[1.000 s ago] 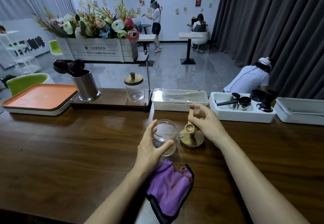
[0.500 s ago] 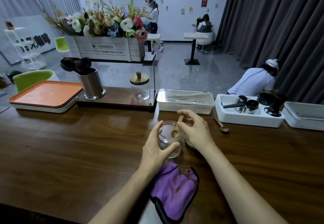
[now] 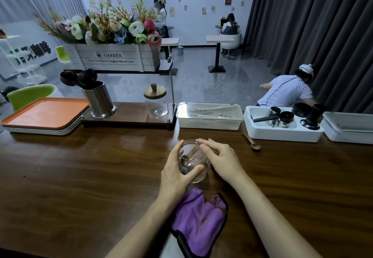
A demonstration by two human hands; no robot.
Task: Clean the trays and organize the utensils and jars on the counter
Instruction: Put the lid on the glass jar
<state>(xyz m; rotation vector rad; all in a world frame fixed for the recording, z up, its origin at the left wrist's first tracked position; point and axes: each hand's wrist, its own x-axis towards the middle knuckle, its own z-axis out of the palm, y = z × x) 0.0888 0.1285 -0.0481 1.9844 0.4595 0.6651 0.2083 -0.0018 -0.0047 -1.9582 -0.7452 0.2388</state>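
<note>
Glass jar is gripped by left hand. Wooden spoon is leaned inside jar. Right hand is laid over jar rim; whether it grasps the spoon cannot be told. Purple cloth is just in front of jar.

Clear glass jar upright on the counter, wooden spoon leaning inside.
</note>
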